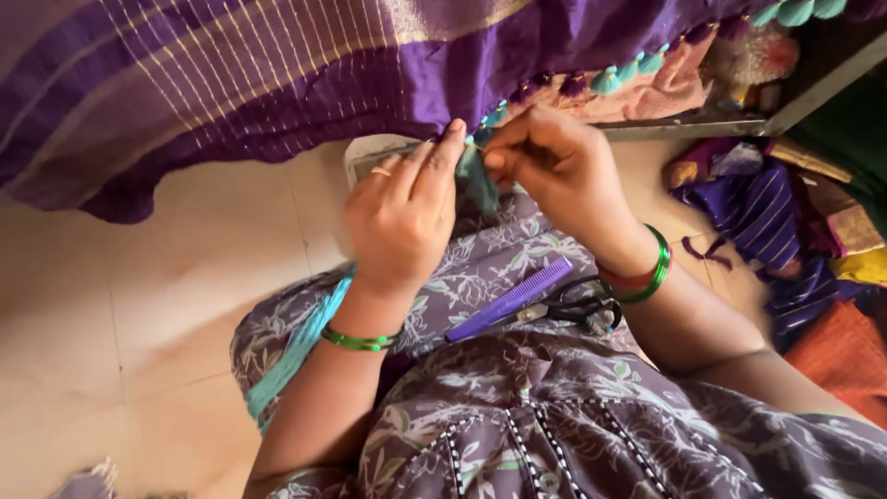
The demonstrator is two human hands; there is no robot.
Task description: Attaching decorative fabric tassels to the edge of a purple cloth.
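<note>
A purple cloth with thin gold stripes hangs across the top of the view, its lower edge trimmed with teal and purple tassels. My left hand pinches the cloth's edge, fingers together, a ring on one finger. My right hand is closed on a small teal tassel right beside the left fingertips. Both wrists carry green bangles. The tassel's top is hidden between the fingers.
A purple comb and black scissors lie on my lap, on the grey floral dress. A bundle of teal thread hangs off my left knee. Folded cloths are piled at the right. Pale tiled floor lies to the left.
</note>
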